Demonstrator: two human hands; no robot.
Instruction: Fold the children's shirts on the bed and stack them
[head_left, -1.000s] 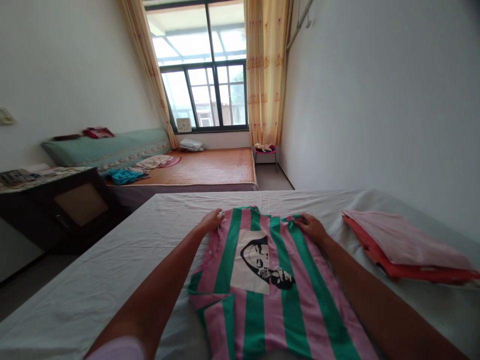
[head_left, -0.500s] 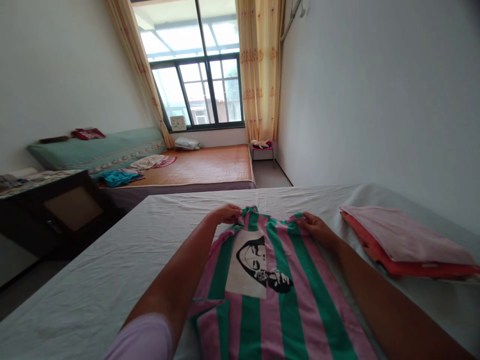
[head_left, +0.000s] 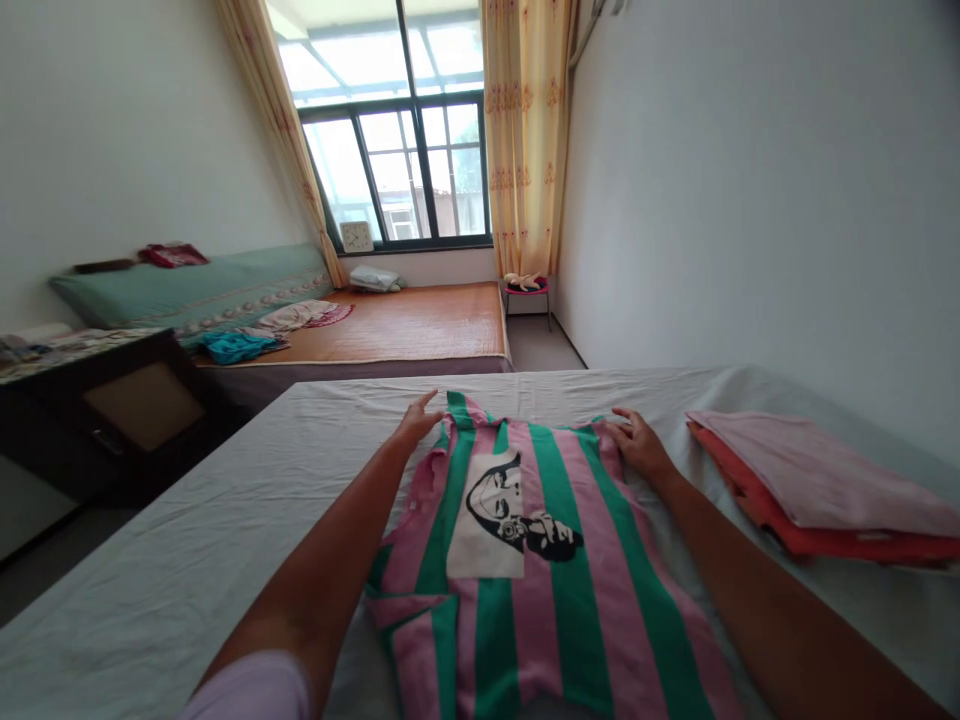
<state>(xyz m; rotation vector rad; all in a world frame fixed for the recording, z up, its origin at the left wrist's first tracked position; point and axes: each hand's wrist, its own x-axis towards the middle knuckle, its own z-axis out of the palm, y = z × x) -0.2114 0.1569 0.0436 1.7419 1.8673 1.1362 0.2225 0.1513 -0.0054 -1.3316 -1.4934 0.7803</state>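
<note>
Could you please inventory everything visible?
sheet: one, grey, foreground
shirt: one, pink and green, on sheet
folded stack: one, pink over red, right
cabinet: one, dark, left
far bed: one, orange, beyond sheet
cloths: several, blue and whitish, far bed
headboard: one, green, left
bundle: one, red, headboard
window: one, dark frame, background
clock: one, white, at window
curtains: two, yellow, flanking window
stool: one, pink, below right curtain
left grip: one, beside shirt
right grip: one, on shirt

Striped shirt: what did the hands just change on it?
The left hand moved left and its grip opened, letting go of the far corner of the striped shirt, which now sticks out as a flap. The right hand loosened its grip at the other corner; I can't tell whether it still touches. The folded clothes stayed put.
</note>
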